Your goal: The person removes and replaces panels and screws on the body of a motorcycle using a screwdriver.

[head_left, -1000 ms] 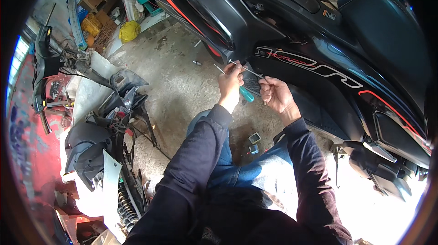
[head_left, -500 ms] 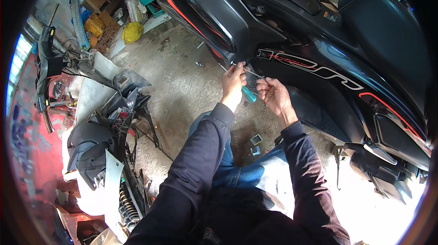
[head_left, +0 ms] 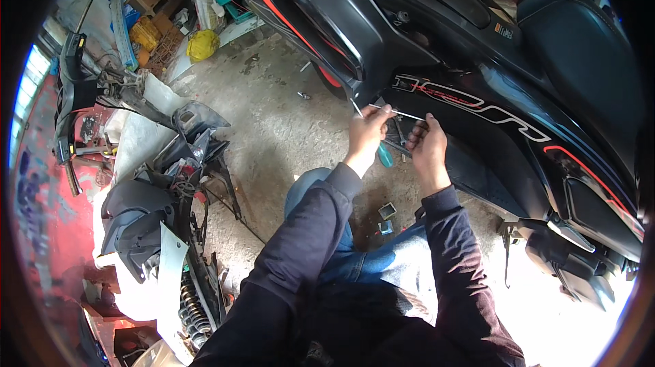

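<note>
Beside the lower edge of a black scooter's [head_left: 471, 131] side panel, my left hand [head_left: 366, 140] is closed around a screwdriver [head_left: 385, 156]. The teal handle hangs out below the palm, and the shaft points up past the fingers. A thin metal rod [head_left: 407, 115] runs from my left thumb and fingertips across to my right hand [head_left: 430, 153]. My right fingers are curled, pinching its far end. The rod's end inside the right fingers is hidden. Both hands are just below the panel's pointed front corner [head_left: 355, 87].
At left stands a stripped motorcycle frame [head_left: 184, 210] with handlebars [head_left: 68, 94] and a coil spring [head_left: 194, 309]. Small square parts [head_left: 387, 211] lie on the concrete floor near my knees. A small metal piece [head_left: 303, 95] and a yellow bag [head_left: 202, 45] are farther off.
Both hands have shifted slightly right and down in the picture. The right fingers have closed in more, and the rod between the hands shows more plainly. The screwdriver stays in my left hand.
</note>
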A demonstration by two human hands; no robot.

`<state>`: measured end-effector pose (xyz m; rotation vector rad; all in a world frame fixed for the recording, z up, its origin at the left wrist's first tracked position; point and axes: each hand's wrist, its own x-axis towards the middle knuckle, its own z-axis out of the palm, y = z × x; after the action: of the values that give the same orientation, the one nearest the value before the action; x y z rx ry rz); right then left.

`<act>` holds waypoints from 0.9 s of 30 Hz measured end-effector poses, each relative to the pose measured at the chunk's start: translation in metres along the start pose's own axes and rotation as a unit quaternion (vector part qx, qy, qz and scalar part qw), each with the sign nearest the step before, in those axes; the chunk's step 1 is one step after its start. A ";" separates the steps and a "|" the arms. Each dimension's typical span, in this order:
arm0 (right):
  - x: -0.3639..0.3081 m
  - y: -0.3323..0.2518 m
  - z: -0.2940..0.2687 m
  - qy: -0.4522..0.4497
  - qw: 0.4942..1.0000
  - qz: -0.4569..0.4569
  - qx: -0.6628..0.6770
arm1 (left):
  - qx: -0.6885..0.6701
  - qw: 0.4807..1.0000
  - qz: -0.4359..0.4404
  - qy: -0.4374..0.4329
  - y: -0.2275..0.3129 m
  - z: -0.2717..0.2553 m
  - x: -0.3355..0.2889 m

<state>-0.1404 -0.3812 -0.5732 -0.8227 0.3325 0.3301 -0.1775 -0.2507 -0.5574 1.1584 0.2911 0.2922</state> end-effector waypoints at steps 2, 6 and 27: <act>0.006 -0.008 -0.001 -0.033 0.997 0.016 -0.068 | -0.018 0.999 0.026 0.016 0.002 0.007 -0.011; 0.015 0.004 0.015 -0.164 0.965 0.022 -0.203 | 0.023 0.988 0.120 0.091 0.006 -0.028 -0.027; 0.010 0.032 0.081 -0.234 0.950 0.057 -0.198 | 0.153 0.967 0.181 0.097 0.029 -0.076 -0.067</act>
<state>-0.1313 -0.2980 -0.5467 -1.0885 -0.1403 0.7016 -0.2696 -0.2004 -0.5538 1.4914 0.3017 0.7028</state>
